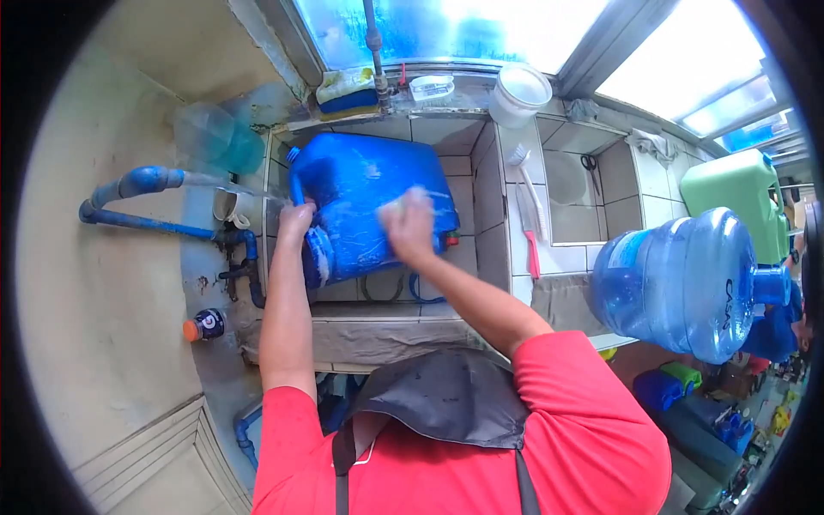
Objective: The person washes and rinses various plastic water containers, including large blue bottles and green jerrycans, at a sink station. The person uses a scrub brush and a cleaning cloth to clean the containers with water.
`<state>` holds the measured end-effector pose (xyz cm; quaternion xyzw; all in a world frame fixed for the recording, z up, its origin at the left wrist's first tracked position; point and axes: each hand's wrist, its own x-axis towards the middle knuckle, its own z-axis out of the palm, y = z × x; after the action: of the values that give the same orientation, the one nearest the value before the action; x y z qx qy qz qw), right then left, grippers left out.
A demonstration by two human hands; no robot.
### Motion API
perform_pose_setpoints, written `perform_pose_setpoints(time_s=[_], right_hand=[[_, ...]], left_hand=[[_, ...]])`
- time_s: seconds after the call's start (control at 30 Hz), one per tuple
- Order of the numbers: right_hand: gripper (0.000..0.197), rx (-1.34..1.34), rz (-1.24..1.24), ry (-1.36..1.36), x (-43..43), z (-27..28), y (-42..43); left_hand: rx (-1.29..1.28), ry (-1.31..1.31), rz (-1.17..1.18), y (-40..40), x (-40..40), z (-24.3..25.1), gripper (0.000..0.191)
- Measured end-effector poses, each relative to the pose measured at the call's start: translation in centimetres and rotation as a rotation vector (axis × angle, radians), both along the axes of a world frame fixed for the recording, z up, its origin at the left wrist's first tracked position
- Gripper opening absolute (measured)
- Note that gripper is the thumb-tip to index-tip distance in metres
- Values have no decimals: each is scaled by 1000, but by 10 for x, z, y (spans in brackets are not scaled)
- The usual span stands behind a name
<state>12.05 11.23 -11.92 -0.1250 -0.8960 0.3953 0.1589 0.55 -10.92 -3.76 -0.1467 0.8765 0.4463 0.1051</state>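
A large blue plastic jerrycan (367,187) lies on its side in a tiled basin (450,145). My left hand (297,222) grips it at its left end, by the handle. Against its upper face is my right hand (409,225), blurred, with something pale and greenish under the fingers, too unclear to name. Whitish suds streak the plastic. Water runs from a blue pipe spout (151,180) toward the left end of the jerrycan, close to my left hand. A red cap (452,239) shows at the jerrycan's lower right.
Right of the basin lie a white brush (531,187) and a red-handled knife (533,254). Scissors (591,168) rest in a second basin. A clear blue water jug (676,286) and a green jerrycan (734,193) stand farther right. A white bucket (520,96) is on the back ledge.
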Motion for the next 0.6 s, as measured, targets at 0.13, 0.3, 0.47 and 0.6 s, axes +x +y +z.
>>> perform_pose_setpoints(time_s=[0.13, 0.3, 0.47, 0.6], right_hand=[[61, -101, 248, 207, 11, 30, 16], [57, -399, -109, -300, -19, 12, 71], [53, 50, 269, 400, -51, 71, 22], [54, -178, 120, -62, -81, 23, 125]], left_hand=[[-4, 31, -50, -15, 24, 19, 15], [96, 237, -115, -31, 48, 4, 14], [30, 213, -141, -14, 63, 35, 12], [42, 309, -209, -45, 76, 3, 14]])
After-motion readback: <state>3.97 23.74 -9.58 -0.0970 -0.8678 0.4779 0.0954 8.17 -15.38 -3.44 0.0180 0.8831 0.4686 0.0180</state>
